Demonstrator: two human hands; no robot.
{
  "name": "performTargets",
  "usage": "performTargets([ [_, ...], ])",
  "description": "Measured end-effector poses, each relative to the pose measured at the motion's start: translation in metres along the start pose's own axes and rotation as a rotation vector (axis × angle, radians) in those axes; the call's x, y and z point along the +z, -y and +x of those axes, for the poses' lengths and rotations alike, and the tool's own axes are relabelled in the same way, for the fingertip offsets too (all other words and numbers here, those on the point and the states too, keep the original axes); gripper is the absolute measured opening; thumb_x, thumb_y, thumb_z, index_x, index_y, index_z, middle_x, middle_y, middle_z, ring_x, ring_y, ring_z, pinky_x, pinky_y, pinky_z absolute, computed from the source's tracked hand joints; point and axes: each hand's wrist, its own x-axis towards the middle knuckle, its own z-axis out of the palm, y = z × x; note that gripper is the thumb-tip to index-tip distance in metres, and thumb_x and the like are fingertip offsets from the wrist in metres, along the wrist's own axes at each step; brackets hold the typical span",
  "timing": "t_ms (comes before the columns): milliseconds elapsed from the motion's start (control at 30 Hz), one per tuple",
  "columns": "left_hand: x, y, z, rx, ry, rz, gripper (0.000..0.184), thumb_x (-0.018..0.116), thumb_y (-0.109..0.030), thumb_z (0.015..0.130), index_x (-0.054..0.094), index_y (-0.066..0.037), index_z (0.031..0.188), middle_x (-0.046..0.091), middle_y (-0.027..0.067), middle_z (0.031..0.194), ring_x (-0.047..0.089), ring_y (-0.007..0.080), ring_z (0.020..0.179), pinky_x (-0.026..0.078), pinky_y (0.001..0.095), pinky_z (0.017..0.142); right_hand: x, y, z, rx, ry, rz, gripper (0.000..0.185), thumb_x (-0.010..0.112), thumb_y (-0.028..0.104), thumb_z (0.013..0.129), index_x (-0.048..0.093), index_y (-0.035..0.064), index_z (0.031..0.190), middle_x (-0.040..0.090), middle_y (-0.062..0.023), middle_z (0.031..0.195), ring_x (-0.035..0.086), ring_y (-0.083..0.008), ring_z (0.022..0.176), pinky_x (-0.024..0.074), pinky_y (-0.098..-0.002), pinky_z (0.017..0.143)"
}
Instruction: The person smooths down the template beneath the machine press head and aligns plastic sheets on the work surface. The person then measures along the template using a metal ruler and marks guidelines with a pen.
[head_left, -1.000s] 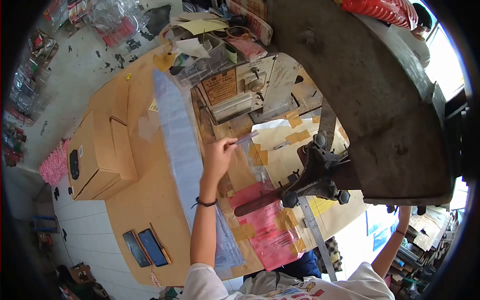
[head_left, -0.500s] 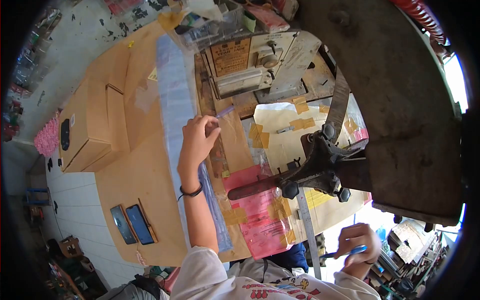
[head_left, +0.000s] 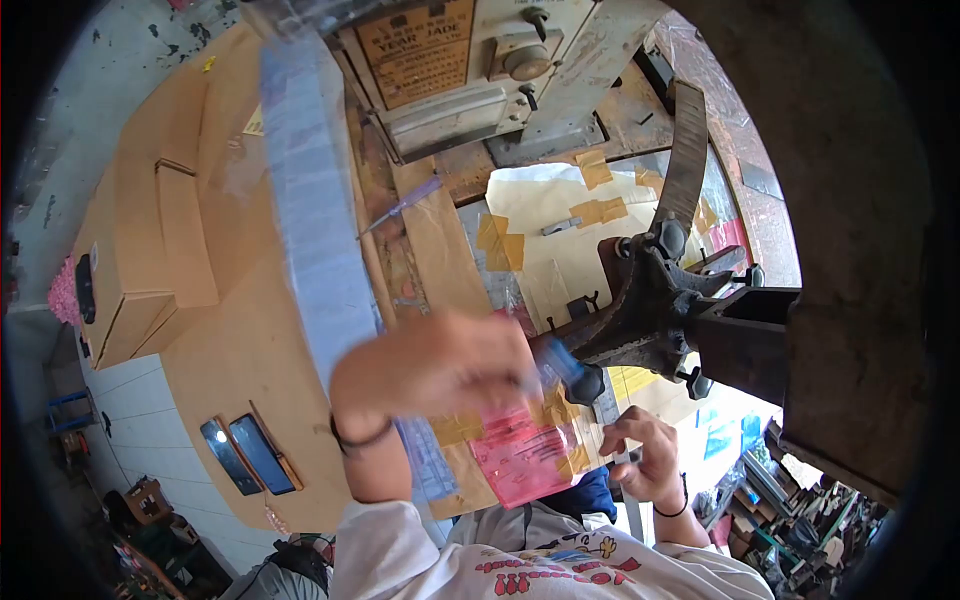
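Observation:
My left hand is smeared by motion over the pink sheet on the machine bed. A blurred blue tool, its kind unclear, sticks out at its fingertips, by the dark metal clamp bracket. My right hand is lower right, palm inward, with bent fingers and thumb apart and nothing seen between them. Its fingertips are at the steel ruler; I cannot tell whether they touch it. A cream sheet held by brown tape lies beyond the hands. A purple-handled screwdriver lies left of it.
A machine box with a knob and label plate stands at the back. The heavy machine arm fills the right side. On the left are a cardboard box, two phones and a long bluish plastic-wrapped strip.
My left hand has left the screwdriver and come down and right, now with the blue tool at its fingers. My right hand, which held a blue tool, has moved up and left. The view has shifted.

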Motion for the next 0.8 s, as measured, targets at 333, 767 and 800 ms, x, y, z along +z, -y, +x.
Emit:
performTargets([
  [333, 0.004, 0.133, 0.071, -0.165, -0.229, -0.179, 0.015, 0.063, -0.008, 0.098, 0.058, -0.001, 0.111, 0.069, 0.0095, 0.105, 0.068, 0.0174, 0.099, 0.054, 0.0319, 0.088, 0.024, -0.091, -0.087, 0.279, -0.116, -0.270, 0.011, 0.069, -0.001, 0.083, 0.067, 0.0039, 0.093, 0.067, -0.0103, 0.082, 0.063, -0.0269, 0.074, 0.0508, -0.0374, 0.067],
  [767, 0.026, 0.157, 0.075, -0.124, -0.267, -0.069, 0.013, 0.067, -0.007, 0.093, 0.064, 0.000, 0.104, 0.073, 0.0119, 0.093, 0.073, 0.0238, 0.091, 0.055, 0.0330, 0.083, 0.031, -0.107, -0.096, 0.149, -0.128, -0.445, 0.018, 0.077, 0.010, 0.081, 0.067, 0.0077, 0.096, 0.066, -0.0062, 0.080, 0.061, -0.0233, 0.070, 0.0493, -0.0357, 0.063],
  [800, 0.026, 0.158, 0.074, -0.107, -0.269, -0.087, 0.013, 0.067, -0.007, 0.093, 0.064, 0.000, 0.104, 0.074, 0.0121, 0.093, 0.074, 0.0242, 0.091, 0.055, 0.0332, 0.082, 0.031, -0.107, -0.096, 0.144, -0.124, -0.444, 0.018, 0.077, 0.010, 0.081, 0.067, 0.0078, 0.095, 0.066, -0.0061, 0.080, 0.060, -0.0232, 0.070, 0.0493, -0.0356, 0.063],
])
